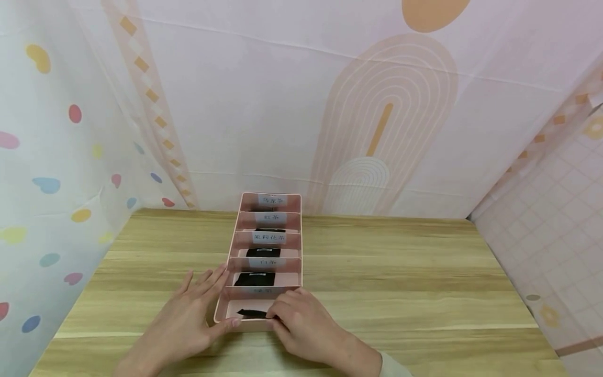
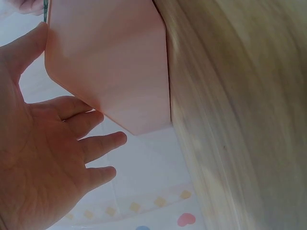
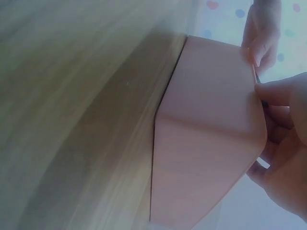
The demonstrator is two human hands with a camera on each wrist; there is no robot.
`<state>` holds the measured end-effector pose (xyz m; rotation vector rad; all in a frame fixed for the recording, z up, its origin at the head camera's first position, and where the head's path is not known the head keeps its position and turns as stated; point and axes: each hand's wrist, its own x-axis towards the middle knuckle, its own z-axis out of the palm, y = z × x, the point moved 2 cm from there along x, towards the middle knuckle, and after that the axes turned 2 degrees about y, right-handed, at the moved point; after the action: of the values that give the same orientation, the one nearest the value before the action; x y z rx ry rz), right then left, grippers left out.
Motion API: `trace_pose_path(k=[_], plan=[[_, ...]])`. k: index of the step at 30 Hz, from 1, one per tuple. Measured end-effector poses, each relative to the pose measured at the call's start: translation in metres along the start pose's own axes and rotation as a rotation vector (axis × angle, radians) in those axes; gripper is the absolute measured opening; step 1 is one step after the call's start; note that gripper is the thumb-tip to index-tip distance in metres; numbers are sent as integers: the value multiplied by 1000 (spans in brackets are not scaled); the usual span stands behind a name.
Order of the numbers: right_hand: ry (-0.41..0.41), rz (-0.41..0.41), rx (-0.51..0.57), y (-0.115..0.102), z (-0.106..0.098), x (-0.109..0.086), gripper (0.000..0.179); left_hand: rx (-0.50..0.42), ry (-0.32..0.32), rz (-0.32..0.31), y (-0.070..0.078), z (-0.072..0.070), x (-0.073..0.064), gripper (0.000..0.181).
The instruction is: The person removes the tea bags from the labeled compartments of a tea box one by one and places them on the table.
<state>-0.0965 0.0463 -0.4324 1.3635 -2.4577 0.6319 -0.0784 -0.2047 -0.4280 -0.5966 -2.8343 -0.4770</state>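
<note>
Braced on one side, busy on the other

Nearest me, the right hand (image 1: 306, 324) curls over the front edge of a pink box (image 1: 256, 326), its thumb by the rim and bent fingers seemingly pinching the right end of a black packet (image 1: 252, 314), low in the front compartment (image 1: 231, 308). The left hand (image 1: 186, 317) lies along the box's left side, fingers straight and spread, thumb at the front rim, presumably to steady it. Further back, more dark packets (image 1: 255, 279) lie under labels (image 1: 269, 238), which probably tell the compartments apart. Beyond the wooden table (image 1: 400, 293) hangs patterned cloth (image 1: 264, 104).
</note>
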Motion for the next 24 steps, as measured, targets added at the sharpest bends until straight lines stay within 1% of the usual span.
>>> trace_pose_path(k=[5,9,12,15,20,24], plan=[[20,0,9,1,-3,0,3,3,-2,1,1,0,1,95],[66,-19,5,2,-7,1,6,10,-15,-4,1,-1,0,94],[101,-32,-3,4,-10,1,5,6,-17,-7,1,-1,0,95],[110,-28,-1,6,-14,2,1,-2,-19,-10,0,-1,0,96],[103,-2,39,9,-23,5,4,-7,-27,-12,0,-1,1,96],[125,-7,60,12,-29,7,3,-6,-30,-8,0,-1,1,96]])
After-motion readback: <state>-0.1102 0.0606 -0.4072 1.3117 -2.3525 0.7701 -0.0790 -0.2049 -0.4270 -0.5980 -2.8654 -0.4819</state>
